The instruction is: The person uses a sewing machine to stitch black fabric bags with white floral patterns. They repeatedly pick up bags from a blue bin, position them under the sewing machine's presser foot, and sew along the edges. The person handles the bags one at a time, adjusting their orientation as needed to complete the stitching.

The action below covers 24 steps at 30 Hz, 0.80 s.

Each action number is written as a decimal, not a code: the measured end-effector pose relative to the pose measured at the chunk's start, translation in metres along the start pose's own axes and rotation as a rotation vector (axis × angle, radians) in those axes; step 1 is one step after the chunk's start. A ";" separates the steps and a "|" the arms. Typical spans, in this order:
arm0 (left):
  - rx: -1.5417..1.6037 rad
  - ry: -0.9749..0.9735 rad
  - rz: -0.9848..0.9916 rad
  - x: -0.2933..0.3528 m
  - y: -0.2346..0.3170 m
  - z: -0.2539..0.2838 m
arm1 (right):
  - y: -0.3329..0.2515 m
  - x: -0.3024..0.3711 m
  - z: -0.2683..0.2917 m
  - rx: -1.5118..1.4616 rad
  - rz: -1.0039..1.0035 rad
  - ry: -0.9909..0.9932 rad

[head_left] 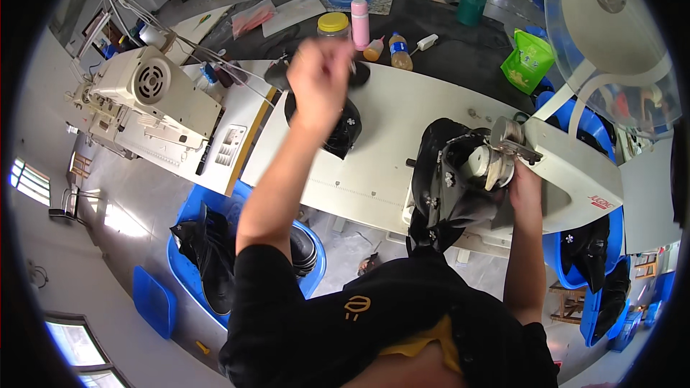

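A: Black shirt (pixel 309 330) closest; left hand (pixel 320 79) curled, blurred — can't tell if holding.
B: Right hand (pixel 526 187) beside machine head (pixel 507 133), grip hidden, can't tell.
A: Glossy black piece (pixel 429 172)?
B: There too, over white table (pixel 381 136) edge — likely light, soft, slippery; pinch along rim.

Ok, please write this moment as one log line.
left hand: raised, blurred; right hand: beside sewing machine, grip unclear; black flowered piece: at machine

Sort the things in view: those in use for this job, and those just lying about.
In use, apparently:
white machine
black flowered piece at its head
second black piece

Lying about, apparently:
pink flask
drink bottle
yellow-lidded jar
green pouch
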<state>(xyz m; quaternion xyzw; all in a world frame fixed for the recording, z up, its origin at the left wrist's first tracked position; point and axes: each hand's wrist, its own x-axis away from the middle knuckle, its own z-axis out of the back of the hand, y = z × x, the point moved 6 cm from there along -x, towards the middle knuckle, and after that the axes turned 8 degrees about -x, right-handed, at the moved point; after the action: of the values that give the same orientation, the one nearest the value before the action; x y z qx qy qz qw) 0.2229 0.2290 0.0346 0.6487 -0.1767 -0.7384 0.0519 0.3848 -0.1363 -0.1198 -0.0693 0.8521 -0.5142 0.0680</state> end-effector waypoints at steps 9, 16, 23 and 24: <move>-0.258 -0.753 0.042 0.278 -0.072 -0.033 | 0.003 0.015 -0.004 0.029 -0.044 -0.070; -0.645 -1.042 0.009 0.288 -0.058 -0.025 | 0.008 0.013 0.010 0.022 -0.054 -0.036; -0.680 -0.657 0.567 0.323 -0.097 -0.001 | 0.012 0.013 0.012 0.026 -0.087 -0.020; -0.687 -0.655 0.643 0.324 -0.098 -0.002 | 0.011 0.013 0.012 0.034 -0.093 -0.009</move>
<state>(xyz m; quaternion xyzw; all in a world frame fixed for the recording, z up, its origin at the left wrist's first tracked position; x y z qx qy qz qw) 0.1906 0.2211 -0.3020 0.2456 -0.1219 -0.8631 0.4241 0.3733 -0.1437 -0.1357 -0.1100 0.8387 -0.5311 0.0488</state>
